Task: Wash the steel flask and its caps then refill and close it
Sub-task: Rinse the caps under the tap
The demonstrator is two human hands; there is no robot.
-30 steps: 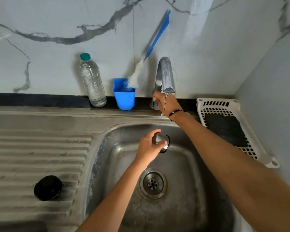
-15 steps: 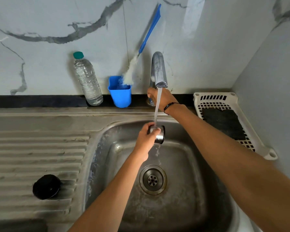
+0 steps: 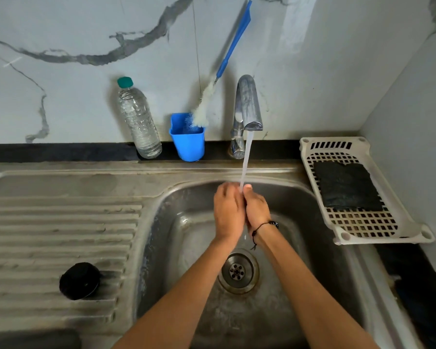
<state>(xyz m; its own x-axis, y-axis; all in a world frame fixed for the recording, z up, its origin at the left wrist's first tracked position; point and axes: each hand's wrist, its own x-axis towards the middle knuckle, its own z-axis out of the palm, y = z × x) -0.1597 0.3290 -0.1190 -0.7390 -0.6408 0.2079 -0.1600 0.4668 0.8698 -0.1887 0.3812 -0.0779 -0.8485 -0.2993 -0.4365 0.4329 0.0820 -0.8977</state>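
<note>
Two hands meet under the running tap (image 3: 248,107), over the back of the steel sink (image 3: 176,202). The left hand (image 3: 228,212) and right hand (image 3: 257,210) are pressed close side by side, fingers curled inward toward each other; the stream of water (image 3: 244,162) lands right where they join. Whatever sits between them is hidden, so I cannot tell what either grip holds, or whether the steel cap is there. A dark cord bracelet (image 3: 264,226) circles the right wrist. A black round cap (image 3: 79,280) lies on the ribbed drainboard (image 3: 48,222), well left of the basin. The drain (image 3: 238,271) sits below the forearms. Along the back ledge: a clear plastic bottle (image 3: 139,122) with green top, upright; just beside it a blue cup (image 3: 187,137) holding a bottle brush (image 3: 219,71) that leans against the marble wall. Right of the sink, a white slotted tray (image 3: 343,230) carries a dark scrub pad (image 3: 346,187). The flask body is not seen.
</note>
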